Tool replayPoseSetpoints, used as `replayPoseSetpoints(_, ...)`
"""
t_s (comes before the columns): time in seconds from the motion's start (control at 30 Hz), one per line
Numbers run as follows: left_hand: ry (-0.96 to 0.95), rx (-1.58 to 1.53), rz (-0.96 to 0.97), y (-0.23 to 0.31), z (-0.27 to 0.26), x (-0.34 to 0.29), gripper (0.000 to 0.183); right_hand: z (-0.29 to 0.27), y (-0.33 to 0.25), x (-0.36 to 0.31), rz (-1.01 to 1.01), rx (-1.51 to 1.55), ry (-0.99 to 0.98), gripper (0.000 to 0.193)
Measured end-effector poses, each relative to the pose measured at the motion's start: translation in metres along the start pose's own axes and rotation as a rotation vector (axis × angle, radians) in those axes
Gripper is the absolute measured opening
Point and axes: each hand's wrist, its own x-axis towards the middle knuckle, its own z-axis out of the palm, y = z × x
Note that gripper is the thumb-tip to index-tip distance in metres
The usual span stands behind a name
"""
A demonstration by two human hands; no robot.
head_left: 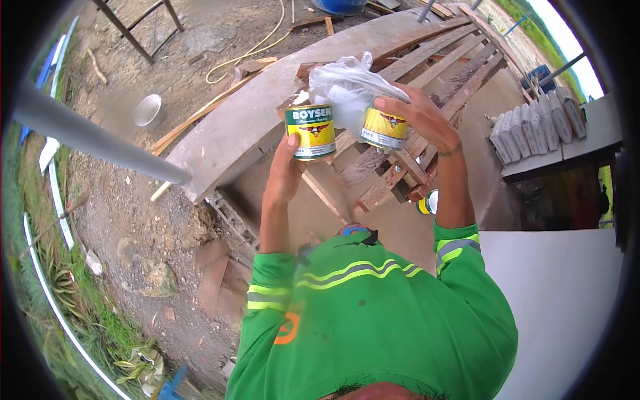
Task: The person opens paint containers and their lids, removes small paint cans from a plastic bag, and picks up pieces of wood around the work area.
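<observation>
Fingers (293,141) of our left hand (284,175) grip the left green-and-yellow can (311,137), and those of our right hand (430,120) grip the right yellow can (385,129); a plastic bag (350,83) shows between them, wooden planks (437,49) far right.

Bowl (149,111): white, on dirt (123,77)
Hose (251,53): yellowish, looped
Pole (103,138): grey, slanting, left
Bags (533,130): upright row on ledge (567,147), right
Tub (340,6): blue, top edge

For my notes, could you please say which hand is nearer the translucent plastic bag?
Right: the right hand is at the right edge of the plastic bag, holding a yellow paint can; the left hand is below and left, holding a green-and-yellow paint can.
</observation>
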Motion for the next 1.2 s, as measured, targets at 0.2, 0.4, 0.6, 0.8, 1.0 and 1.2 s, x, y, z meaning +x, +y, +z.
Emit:
replayPoseSetpoints(0.2, 0.205, 0.123, -0.048, -0.017, -0.051, -0.03, 0.083, 0.069, 0.002, 0.033, -0.088, -0.113, 0.161, 0.054)
replayPoseSetpoints(0.4, 0.691, 0.08, 0.01, -0.062, -0.13, -0.09, 0.066, 0.214, 0.008, 0.091, -0.136, -0.174, 0.161, 0.053)
replayPoseSetpoints(0.6, 1.002, 0.117, -0.032, -0.074, -0.199, -0.136, 0.054, 0.352, 0.044, 0.158, -0.01, -0.168, -0.031, 0.067)
replayPoseSetpoints(0.8, 1.044, 0.358, -0.173, -0.042, -0.25, -0.129, 0.057, 0.439, 0.089, 0.235, 0.044, -0.183, 0.015, 0.069)
replayPoseSetpoints(1.0, 1.08, 0.493, -0.375, -0.049, -0.311, -0.13, 0.066, 0.505, 0.133, 0.318, 0.055, -0.269, 0.02, 0.066)
replayPoseSetpoints(1.2, 1.068, 0.291, -0.555, -0.061, -0.324, -0.116, 0.076, 0.545, 0.206, 0.373, 0.065, -0.437, -0.068, 0.071)
